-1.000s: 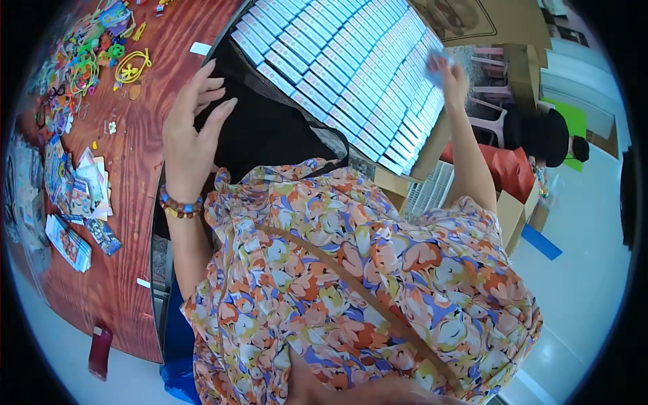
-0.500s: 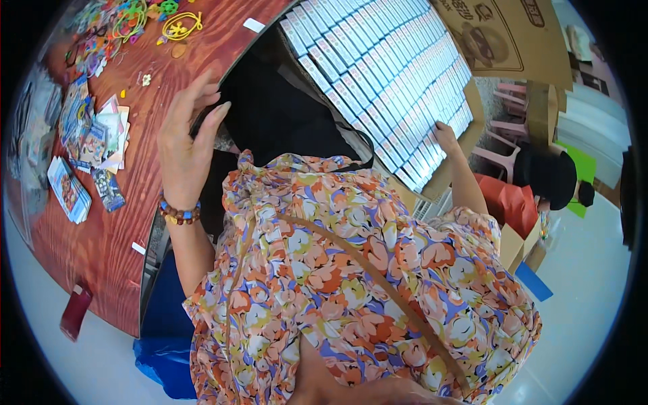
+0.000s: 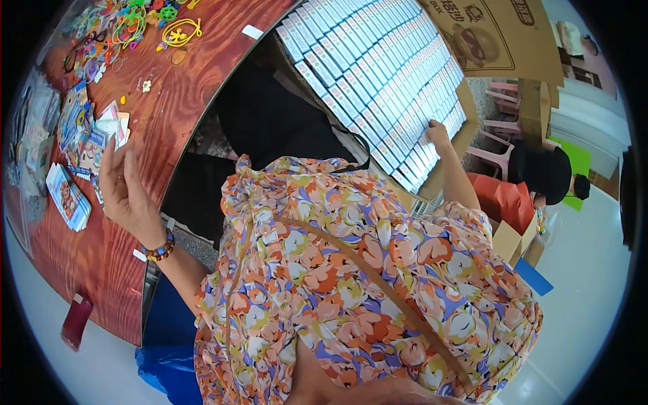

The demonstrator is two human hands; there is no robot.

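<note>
My left hand (image 3: 129, 199), a beaded bracelet at its wrist, hovers over the red wood-grain table (image 3: 121, 270). Its fingers are apart and nothing shows in them. Just beyond its fingertips lies a pile of printed cards and packets (image 3: 84, 135); a neat stack of cards (image 3: 69, 197) sits to its left. On the other side, my right hand (image 3: 439, 132) is at the near right part of the rows of small white-and-blue boxes (image 3: 378, 74) packed in a large carton. Its fingers are curled in against the boxes; what they grip, if anything, is hidden.
Colourful bands and small trinkets (image 3: 128, 27) cover the table's far left, beside clear plastic bags (image 3: 30, 135). The carton's raised brown flap (image 3: 499, 40) stands at the far right. Pink stools (image 3: 496, 145), a red bag (image 3: 503, 199) and a blue bag (image 3: 172, 371) are around me.
My left hand has moved left and nearer to me, from the table's edge toward the cards, fingers still apart. My right hand stays at the small boxes.
</note>
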